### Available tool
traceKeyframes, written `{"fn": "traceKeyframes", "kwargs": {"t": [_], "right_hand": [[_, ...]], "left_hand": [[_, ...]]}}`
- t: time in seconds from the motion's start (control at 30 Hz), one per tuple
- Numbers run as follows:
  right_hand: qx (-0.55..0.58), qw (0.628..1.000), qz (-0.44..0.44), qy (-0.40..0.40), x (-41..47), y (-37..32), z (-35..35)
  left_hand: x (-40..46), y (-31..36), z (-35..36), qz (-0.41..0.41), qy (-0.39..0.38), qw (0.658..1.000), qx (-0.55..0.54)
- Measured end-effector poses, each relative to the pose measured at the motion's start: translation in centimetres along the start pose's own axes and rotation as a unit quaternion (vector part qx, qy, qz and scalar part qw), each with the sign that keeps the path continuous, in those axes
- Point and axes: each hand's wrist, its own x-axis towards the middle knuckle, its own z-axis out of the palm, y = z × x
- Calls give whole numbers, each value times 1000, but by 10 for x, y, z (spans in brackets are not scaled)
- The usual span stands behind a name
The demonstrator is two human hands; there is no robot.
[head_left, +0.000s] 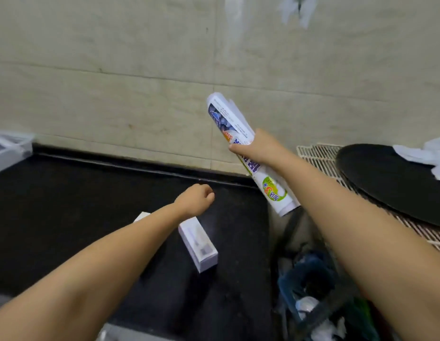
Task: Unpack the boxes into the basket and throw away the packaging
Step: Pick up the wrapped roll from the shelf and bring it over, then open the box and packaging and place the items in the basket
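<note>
My right hand (257, 148) grips a long white toothpaste box (235, 121) with blue and green print, held tilted above the right end of the black counter (66, 205). Its top end looks open, with a flap sticking up. My left hand (195, 199) hovers over the counter with its fingers curled shut and nothing in it. Just below that hand a small white box (199, 244) lies on the counter, and a second white box (141, 216) peeks out from under my left forearm.
A bin (310, 291) with a dark bag and scraps stands on the floor right of the counter. A wire rack (317, 158) at the right carries a round black tray (391, 180) with white cloth. A pale container (9, 148) sits at the far left by the tiled wall.
</note>
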Motion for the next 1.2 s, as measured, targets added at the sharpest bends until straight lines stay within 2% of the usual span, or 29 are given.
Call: {"fn": "traceKeyframes", "kwargs": {"t": [0.07,0.17,0.33,0.6,0.73,0.9,1.07,1.2], "right_hand": [[9,999,33,-33,-1,13,38],[-20,992,102,-73,-9,47,85],[-80,976,159,-127,-26,103,135],[-100,968,174,-150,-31,157,152],[-71,975,149,-152,-16,148,153],[-25,986,64,-154,6,88,167],[-12,982,-43,-186,12,7,190],[-26,971,-109,-210,3,-63,218]], "left_hand": [[-6,-25,23,-94,5,996,-6],[-15,-47,61,-246,-3,969,-33],[-14,-50,113,-340,-6,939,-57],[-12,-35,137,-376,21,925,-53],[-25,-38,111,-341,39,933,-106],[-57,-54,47,-268,127,950,-93],[-111,-91,-22,-281,223,927,-112],[-172,-135,-62,-330,278,897,-96]]}}
